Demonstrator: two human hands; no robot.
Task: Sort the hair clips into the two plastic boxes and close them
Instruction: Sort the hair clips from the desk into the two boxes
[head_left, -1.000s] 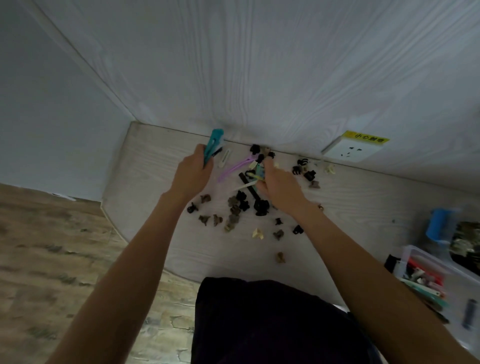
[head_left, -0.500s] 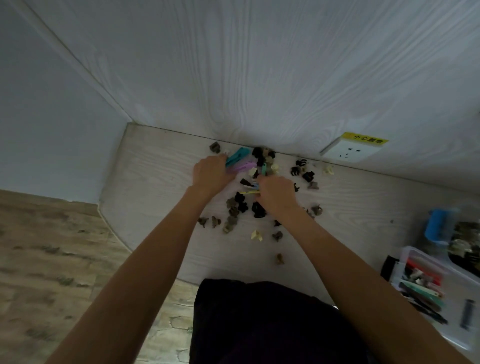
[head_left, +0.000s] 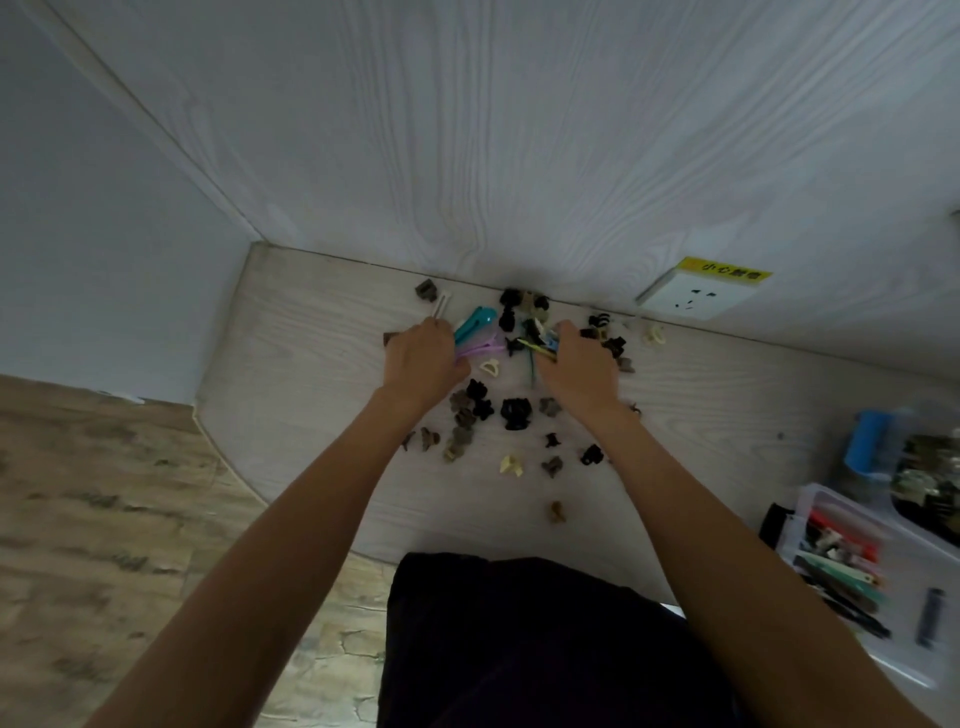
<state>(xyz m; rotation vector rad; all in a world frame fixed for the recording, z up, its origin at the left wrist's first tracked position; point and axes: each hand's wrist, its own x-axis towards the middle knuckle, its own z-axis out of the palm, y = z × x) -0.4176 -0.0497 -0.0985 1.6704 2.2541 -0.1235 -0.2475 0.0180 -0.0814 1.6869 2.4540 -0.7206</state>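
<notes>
Both hands have dropped back into the scattered clips (head_left: 511, 413) by the wall. Left hand (head_left: 423, 358) grips the teal clip (head_left: 471, 323) and purple clip (head_left: 480, 349); right hand (head_left: 576, 364) pinches several slim clips (head_left: 540, 349). Gathering long clips, I judge (small claws remain). Next: carry them to the open box (head_left: 810, 499) at right.

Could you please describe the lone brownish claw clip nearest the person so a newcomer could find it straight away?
Start at the pale wood-grain tabletop and go to its near edge, between the person's forearms. The small brownish claw clip lies there alone, nearer the person than the cream claw clip and the rest of the scatter.
</notes>
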